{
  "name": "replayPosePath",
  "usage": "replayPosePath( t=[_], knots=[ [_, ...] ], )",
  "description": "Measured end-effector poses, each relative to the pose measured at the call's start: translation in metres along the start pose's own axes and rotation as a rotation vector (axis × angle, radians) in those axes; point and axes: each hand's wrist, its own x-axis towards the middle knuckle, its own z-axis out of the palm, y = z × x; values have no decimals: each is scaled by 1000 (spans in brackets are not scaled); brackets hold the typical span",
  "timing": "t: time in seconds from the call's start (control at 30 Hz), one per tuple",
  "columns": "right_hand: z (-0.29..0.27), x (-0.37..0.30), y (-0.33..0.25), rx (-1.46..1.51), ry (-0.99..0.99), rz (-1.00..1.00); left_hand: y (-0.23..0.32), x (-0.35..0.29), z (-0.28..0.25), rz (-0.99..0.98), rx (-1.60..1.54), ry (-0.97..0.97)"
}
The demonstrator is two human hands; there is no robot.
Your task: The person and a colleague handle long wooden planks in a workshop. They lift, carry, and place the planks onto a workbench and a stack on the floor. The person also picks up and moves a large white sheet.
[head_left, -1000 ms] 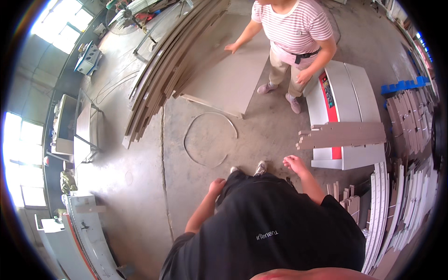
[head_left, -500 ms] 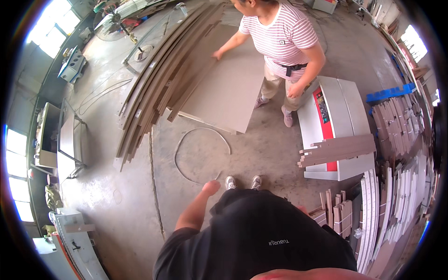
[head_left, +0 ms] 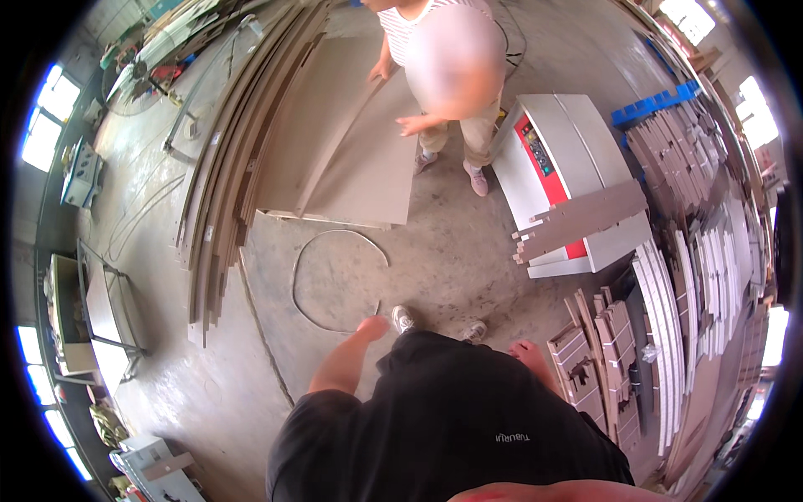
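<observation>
My left hand (head_left: 374, 327) hangs low at my front left, blurred, its fingers turned from view. In the picture it overlaps the lower part of a thin grey loop (head_left: 294, 284) on the concrete floor; whether it touches the loop I cannot tell. At my right side, near upright bundles of strapped brown strips (head_left: 620, 328), my right hand (head_left: 526, 351) is loosely curled, with nothing visible in it. Ahead lies a stack of large beige boards (head_left: 351, 180), a narrow strip (head_left: 335, 159) slanting across it. A co-worker in a striped shirt stands at its right side, one hand by the strip.
Long brown boards (head_left: 219, 180) are piled left of the stack. To the right, a white and red machine cabinet (head_left: 577, 155) carries brown strips (head_left: 585, 219). White profiles (head_left: 661, 335) and a blue rack (head_left: 657, 105) stand farther right. A frame table (head_left: 104, 309) is at far left.
The view has shifted and my feet are farther apart. My right hand has come into fuller view. The co-worker has turned toward me, the nearer hand now reaching over the stack's edge.
</observation>
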Motion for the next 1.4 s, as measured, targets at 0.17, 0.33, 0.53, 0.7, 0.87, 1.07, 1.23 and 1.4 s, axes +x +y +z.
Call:
replayPosePath(
  t=[0.17, 0.33, 0.53, 0.7, 0.87, 1.07, 1.23, 1.4],
  knots=[
    [-19, -8, 23, 16, -14, -40, 3, 26, 44, 91, 47, 122],
    [-73, 14, 158, 70, -75, 31, 54, 37, 60, 100, 140, 119],
    [-127, -4, 292, 336, 127, 62, 188, 14, 86, 218, 365, -60],
    [-153, -27, 324, 328, 228, 272, 261, 5, 107, 106, 118, 12],
    [-167, -16, 405, 670, 125, 247, 292, 48, 99, 188, 257, -6],
    [-194, -21, 394, 731, 241, 295, 352, 57, 81, 247, 227, 13],
    [-183, -34, 345, 646, 226, 276, 324, 96, 83, 40, -338, 24],
    [-164, 4, 441, 12, 363, -107, 398, 131, 39, 224, -306, 90]
  ],
)
